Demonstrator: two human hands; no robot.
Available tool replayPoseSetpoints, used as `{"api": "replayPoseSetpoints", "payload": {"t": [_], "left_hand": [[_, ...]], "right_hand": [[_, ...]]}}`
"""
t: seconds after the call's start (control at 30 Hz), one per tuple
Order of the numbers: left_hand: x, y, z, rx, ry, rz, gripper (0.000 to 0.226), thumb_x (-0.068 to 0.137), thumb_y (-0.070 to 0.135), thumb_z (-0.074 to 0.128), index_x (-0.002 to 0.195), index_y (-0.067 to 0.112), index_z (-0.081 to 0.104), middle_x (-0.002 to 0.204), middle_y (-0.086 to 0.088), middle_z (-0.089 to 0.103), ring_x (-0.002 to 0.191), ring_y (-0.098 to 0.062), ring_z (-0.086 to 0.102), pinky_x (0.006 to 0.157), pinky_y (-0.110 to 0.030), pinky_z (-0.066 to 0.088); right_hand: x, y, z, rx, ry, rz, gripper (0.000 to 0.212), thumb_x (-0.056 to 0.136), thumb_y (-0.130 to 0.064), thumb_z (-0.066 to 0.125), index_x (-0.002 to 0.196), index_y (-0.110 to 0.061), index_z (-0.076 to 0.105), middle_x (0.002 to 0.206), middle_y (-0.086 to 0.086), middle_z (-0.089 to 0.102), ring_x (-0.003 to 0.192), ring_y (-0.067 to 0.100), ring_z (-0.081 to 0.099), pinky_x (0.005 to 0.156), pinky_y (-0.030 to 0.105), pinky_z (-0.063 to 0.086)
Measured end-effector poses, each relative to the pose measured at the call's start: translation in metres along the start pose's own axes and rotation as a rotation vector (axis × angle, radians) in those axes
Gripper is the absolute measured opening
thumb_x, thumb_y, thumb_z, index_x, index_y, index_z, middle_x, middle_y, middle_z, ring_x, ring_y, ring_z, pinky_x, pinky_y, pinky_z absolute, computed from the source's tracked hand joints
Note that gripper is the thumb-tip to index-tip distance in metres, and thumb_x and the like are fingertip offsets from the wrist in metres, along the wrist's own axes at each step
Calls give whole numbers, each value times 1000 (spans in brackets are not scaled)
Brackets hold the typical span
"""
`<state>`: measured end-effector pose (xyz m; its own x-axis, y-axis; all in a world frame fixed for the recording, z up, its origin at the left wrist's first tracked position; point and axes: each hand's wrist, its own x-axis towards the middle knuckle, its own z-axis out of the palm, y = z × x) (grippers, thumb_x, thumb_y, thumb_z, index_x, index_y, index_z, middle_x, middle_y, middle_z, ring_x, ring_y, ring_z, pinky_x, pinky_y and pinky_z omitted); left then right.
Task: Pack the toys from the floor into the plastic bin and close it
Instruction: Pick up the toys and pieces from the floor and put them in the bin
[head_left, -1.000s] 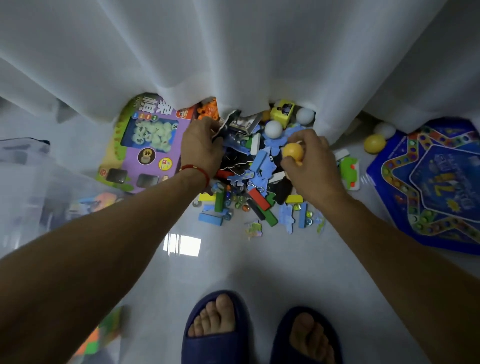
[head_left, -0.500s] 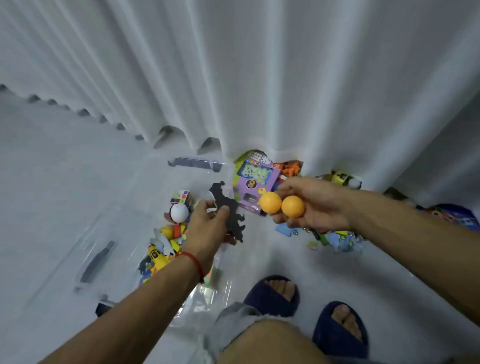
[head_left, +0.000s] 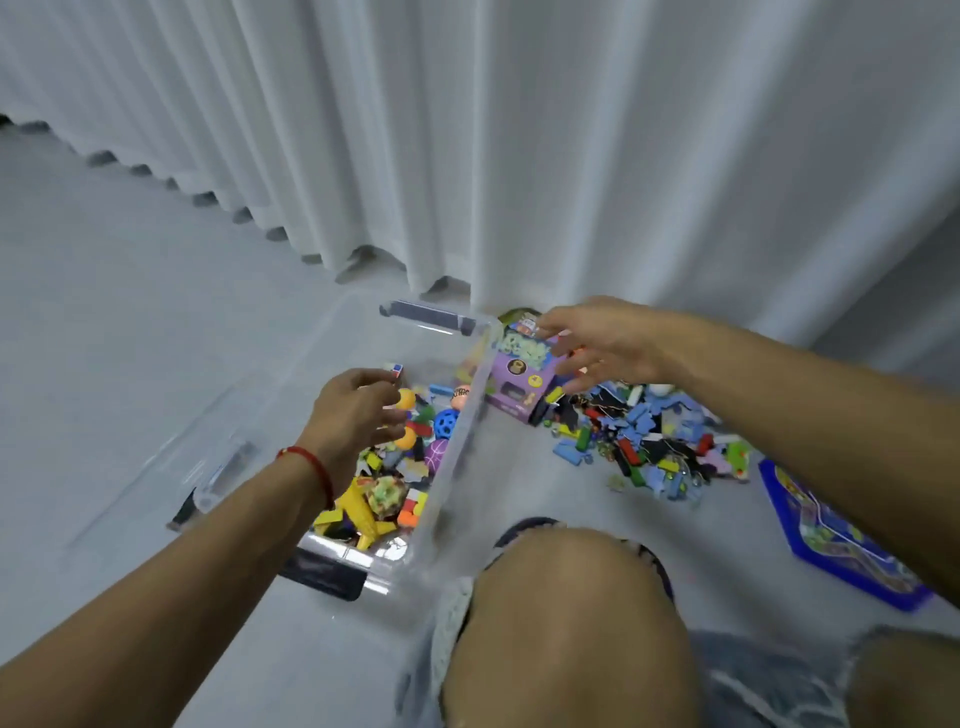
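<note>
Both hands have let go since half a second ago: the black puzzle piece is gone from the left hand (head_left: 358, 415) and the two orange balls (head_left: 405, 399) from the right; two orange balls now show just past the left fingers, over the plastic bin (head_left: 457, 457). That hand hangs above the bin with loosely curled fingers holding nothing I can make out. The right hand (head_left: 605, 340) is spread wide and empty above the purple toy box (head_left: 519, 382), which sits against the bin's far right corner. Inside the bin lie a yellow plane (head_left: 358, 512), a blue holed ball (head_left: 447, 423) and mixed bricks. Right of the bin's long wall, a loose pile of bricks (head_left: 639, 441) covers the pale floor (head_left: 130, 338), with a blue game board (head_left: 831, 535) beyond it. Bare floor lies between wall and pile. White curtains (head_left: 519, 130) hang behind; a bare knee (head_left: 566, 623) fills the near edge.
</note>
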<state>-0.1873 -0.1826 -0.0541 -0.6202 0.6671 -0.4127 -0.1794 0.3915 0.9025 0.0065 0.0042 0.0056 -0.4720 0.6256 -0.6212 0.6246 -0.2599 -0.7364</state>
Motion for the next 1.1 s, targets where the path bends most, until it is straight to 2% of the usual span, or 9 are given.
{"api": "replayPoseSetpoints", "payload": {"t": [0.2,0.27,0.43,0.53,0.63,0.73,0.8,0.93,1.1], "left_hand": [[38,-38,124,165,-211,45,16,90,2,54,101,8,63,92,-13,63,80,-25,59,66,-37,55],[57,-58,168,256,-276,39,17,87,3,54,97,14,63,94,-9,64,84,-24,60,69,-40,57],[119,-96,252,555,-365,135,23,85,9,57,104,18,65,104,1,68,97,-19,64,88,-38,56],[165,-108,290,715,-385,241,28,84,11,61,111,18,64,108,-3,70,94,-22,67,86,-41,57],[212,-113,326,826,-369,386,34,88,16,65,122,18,61,122,-6,65,96,-27,67,83,-34,55],[254,-116,352,948,-324,537,38,86,10,69,123,15,61,125,-9,60,109,-25,58,82,-21,41],[273,-113,362,1001,-312,625,42,81,6,70,122,10,62,126,-14,60,115,-30,54,89,-28,41],[320,-114,380,1116,-390,794,43,73,16,64,115,11,66,120,-15,63,108,-37,56,92,-38,44],[356,-117,399,1187,-427,882,52,79,26,52,126,4,60,125,-21,57,109,-39,54,85,-35,46]], "right_hand": [[28,125,-104,-346,297,143,30,98,-26,55,113,-2,62,109,20,63,89,32,65,80,44,58],[50,169,-127,-528,346,148,31,96,-29,54,112,-5,65,104,14,66,84,30,65,78,39,57],[125,236,-142,-707,284,144,52,94,-36,60,142,-22,48,140,14,53,120,32,55,90,32,45],[182,255,-147,-773,274,100,79,88,-40,66,155,-27,26,154,17,34,136,39,39,107,44,40],[233,262,-152,-789,366,69,91,85,-46,70,156,-32,14,162,12,14,144,40,22,111,54,34],[270,258,-147,-876,551,-127,83,84,-43,71,152,-25,27,158,10,26,142,35,27,107,51,34],[288,257,-139,-962,652,-235,73,83,-39,71,146,-21,38,150,9,38,136,34,36,104,49,35],[322,256,-131,-1073,744,-179,57,79,-32,75,130,-20,52,131,10,52,120,34,46,97,48,35],[337,256,-131,-1005,783,-152,60,74,-30,83,127,-22,56,128,10,53,122,34,44,98,48,30]]}}
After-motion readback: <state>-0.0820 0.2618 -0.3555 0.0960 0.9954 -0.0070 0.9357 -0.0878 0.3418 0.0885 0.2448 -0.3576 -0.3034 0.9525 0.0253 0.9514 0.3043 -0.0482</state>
